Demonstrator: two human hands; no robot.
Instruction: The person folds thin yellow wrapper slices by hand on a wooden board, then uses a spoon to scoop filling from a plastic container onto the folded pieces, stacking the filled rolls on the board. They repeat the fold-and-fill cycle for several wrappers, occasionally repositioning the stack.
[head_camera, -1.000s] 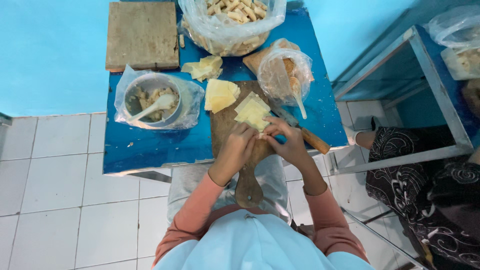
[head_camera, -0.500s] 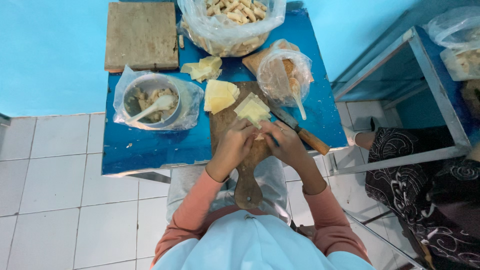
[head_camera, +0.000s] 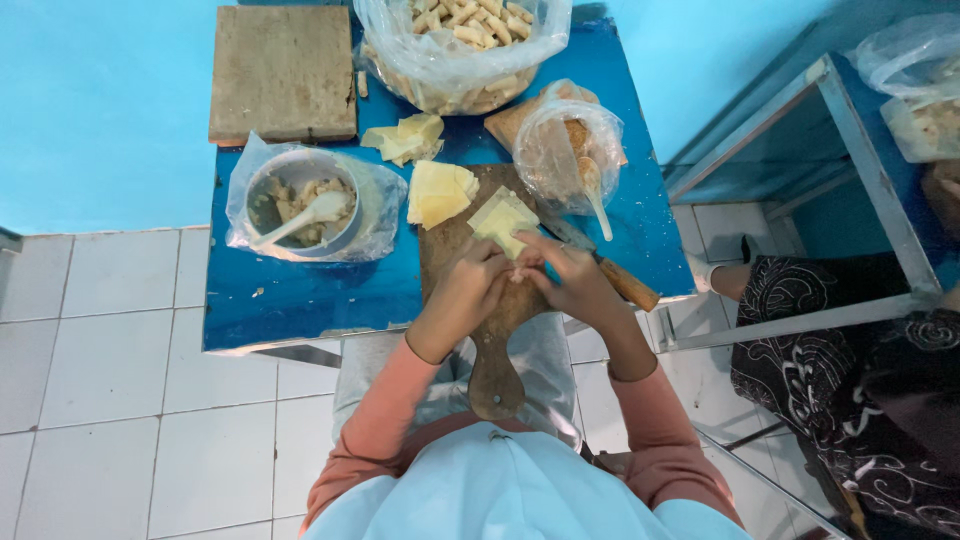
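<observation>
Small blue table (head_camera: 300, 300) with wooden boards, bagged bowl (head_camera: 300, 205), wrapper stacks, bagged rolls, knife (head_camera: 615, 278).

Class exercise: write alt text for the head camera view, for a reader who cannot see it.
Seen from above, a person's left hand and right hand meet over a pale yellow wrapper on a wooden board, on a blue table with a bowl of filling.
</observation>
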